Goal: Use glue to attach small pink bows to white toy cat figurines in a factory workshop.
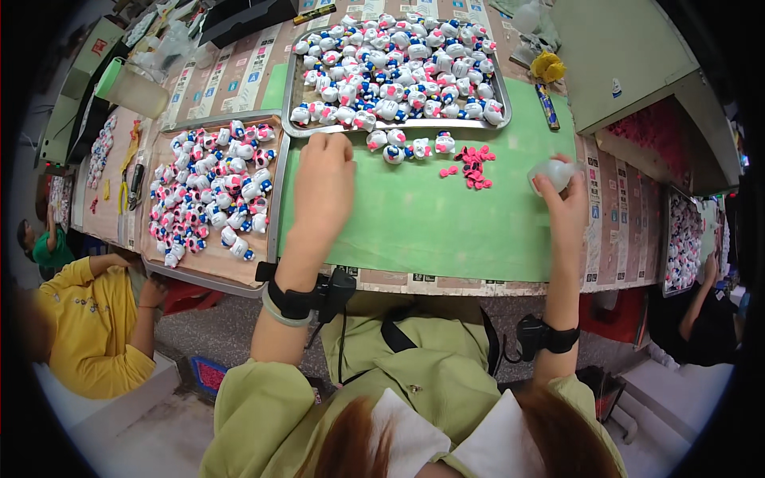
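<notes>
My left hand (325, 177) is at the near left corner of a metal tray (382, 127) heaped with small white cat-like figurines (398, 68) with blue and pink parts. Its fingers curl downward, and whatever they hold is hidden beneath them. Pinched in my right hand (564, 203), over the right side of the green mat (414, 223), is a small translucent squeeze bottle (550, 175). Between my hands lie several loose figurines (394, 153) and a little pile of small pink pieces (474, 166).
A second tray (272, 199) of figurines stands left of the mat. Behind it is a clouded jar (131, 86) with a green lid. A dark marker-like tube (547, 107) and a yellow crumpled object (547, 67) lie at right, beside a pale cabinet (629, 64). People sit at both sides.
</notes>
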### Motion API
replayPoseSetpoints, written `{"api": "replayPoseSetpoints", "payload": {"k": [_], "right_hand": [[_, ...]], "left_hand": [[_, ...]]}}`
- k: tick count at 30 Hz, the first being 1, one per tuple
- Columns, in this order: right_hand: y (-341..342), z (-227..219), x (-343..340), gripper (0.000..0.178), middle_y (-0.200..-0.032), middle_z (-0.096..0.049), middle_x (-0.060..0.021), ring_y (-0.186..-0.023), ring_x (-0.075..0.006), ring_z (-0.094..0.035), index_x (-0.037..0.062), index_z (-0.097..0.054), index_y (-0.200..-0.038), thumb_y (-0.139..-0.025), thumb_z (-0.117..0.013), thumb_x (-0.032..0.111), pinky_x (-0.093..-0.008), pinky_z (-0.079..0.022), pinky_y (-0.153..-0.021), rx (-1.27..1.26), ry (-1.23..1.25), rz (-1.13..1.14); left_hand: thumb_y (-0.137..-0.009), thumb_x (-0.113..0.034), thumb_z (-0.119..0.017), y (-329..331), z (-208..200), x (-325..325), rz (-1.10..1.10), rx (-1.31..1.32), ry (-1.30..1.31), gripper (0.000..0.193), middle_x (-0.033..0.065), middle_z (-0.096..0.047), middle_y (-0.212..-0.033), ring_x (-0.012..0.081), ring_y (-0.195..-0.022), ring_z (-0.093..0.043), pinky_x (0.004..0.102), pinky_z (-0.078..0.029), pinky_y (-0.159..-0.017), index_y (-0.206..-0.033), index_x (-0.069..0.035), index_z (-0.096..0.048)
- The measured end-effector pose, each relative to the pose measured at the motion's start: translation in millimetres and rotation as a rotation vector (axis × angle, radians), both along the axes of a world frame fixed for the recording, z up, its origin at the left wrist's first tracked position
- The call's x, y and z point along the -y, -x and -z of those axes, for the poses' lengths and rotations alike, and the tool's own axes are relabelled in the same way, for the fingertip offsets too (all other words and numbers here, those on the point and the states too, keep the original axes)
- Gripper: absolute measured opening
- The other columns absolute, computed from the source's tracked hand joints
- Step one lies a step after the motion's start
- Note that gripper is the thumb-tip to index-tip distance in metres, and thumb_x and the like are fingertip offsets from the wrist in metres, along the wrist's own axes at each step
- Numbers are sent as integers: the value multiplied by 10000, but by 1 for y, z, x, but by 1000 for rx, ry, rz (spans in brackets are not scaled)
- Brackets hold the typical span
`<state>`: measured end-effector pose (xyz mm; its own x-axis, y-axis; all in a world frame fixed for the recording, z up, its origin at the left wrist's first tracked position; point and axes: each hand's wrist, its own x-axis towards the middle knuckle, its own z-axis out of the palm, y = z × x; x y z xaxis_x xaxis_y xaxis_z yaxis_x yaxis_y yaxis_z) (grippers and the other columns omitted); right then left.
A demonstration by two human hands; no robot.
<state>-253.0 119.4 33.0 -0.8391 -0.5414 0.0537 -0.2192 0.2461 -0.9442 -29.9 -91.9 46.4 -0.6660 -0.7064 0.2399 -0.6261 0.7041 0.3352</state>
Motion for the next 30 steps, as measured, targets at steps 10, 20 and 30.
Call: {"api": "replayPoseSetpoints", "payload": {"k": [10, 20, 30], "right_hand": [[-66, -51, -5, 431, -946, -517, -99, -834, -200, -562, -19, -380, -1156, -759, -541, 23, -313, -482, -714, 651, 421, -80], [-105, -48, -11, 384, -971, -527, -91, -884, -160, -541, 11, -388, -1104, -765, -564, 49, -282, -458, -744, 684, 392, -244], [-82, -24, -7, 428, -1004, -531, -44, -913, -120, -503, 28, -431, -1130, -765, -599, 177, -271, -391, -799, 128, 170, -114]], "left_hand": [[-890, -210, -393, -28, -23, -53, 49, -1061, -2040, 239, 84, -525, -912, 88, -625, -458, 196, -361, -524, -993, -11, -477], [-809, -60, -505, -14, -24, -85, 38, -846, -1656, 329, 93, -520, -988, 140, -836, -524, 259, -449, -707, -1118, -2, -408], [-807, -10, -503, -19, -8, -93, 1, -862, -1677, 423, 128, -493, -1007, 212, -897, -517, 284, -431, -754, -1200, 13, -348]]}}
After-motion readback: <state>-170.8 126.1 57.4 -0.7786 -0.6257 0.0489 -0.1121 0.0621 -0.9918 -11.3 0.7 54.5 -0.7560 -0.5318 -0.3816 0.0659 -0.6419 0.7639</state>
